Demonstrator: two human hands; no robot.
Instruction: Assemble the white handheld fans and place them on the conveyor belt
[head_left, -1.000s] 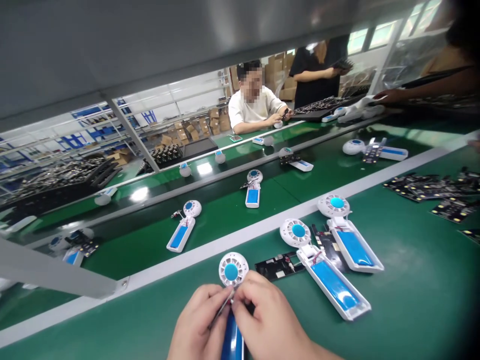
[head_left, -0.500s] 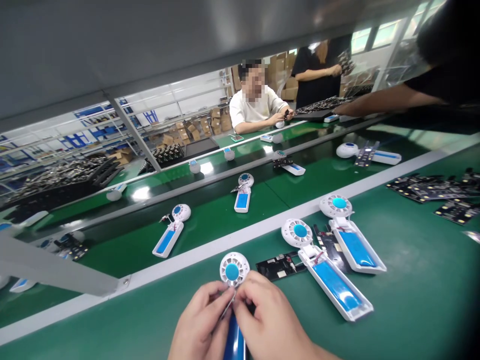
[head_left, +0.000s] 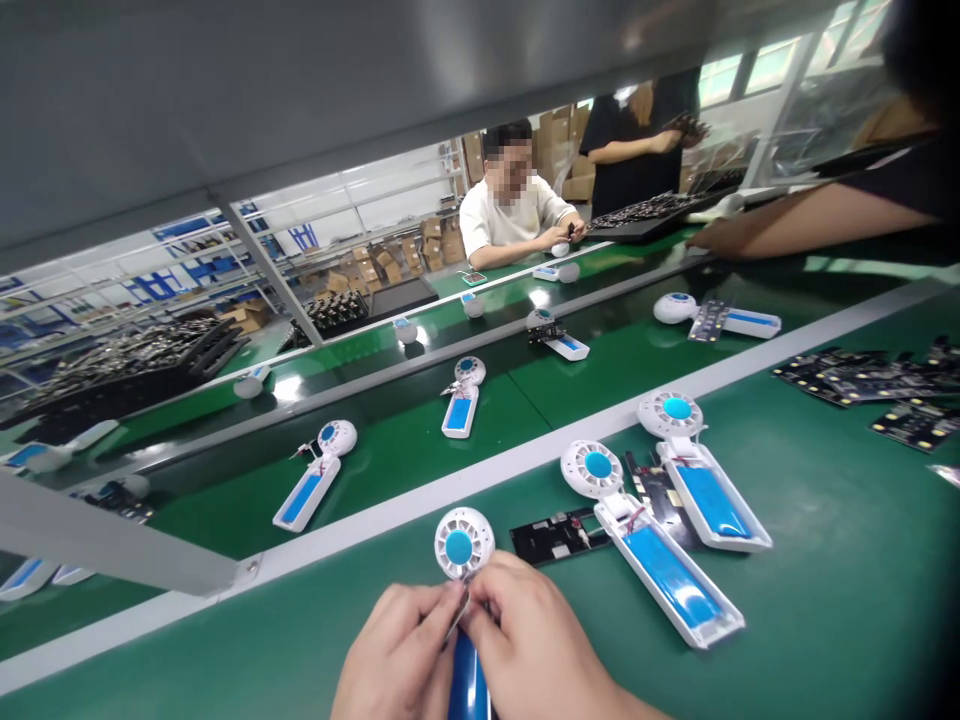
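Both my hands meet over the neck of a white handheld fan (head_left: 464,543) with a turquoise hub; its handle, holding a blue battery (head_left: 469,680), extends down between them. My left hand (head_left: 401,650) is closed, pinching a thin flat piece (head_left: 457,612) seen edge-on. The fingers of my right hand (head_left: 529,635) are pinched together against the same spot; what they grip is hidden. To the right lie two more opened fans, a nearer one (head_left: 667,565) and a farther one (head_left: 709,490), with black circuit boards (head_left: 559,537) beside them.
Beyond a pale rail (head_left: 405,495), a green conveyor (head_left: 375,500) carries several opened fans. Loose circuit boards (head_left: 862,380) are heaped at right. A co-worker's arm (head_left: 810,222) reaches across the belt; another person (head_left: 517,215) sits opposite. A grey shelf (head_left: 300,80) hangs overhead.
Fans on the near belt have shifted left, while those on the far belt have moved right. The co-worker's arm at right has moved slightly. My hands keep their pinch at the fan's neck.
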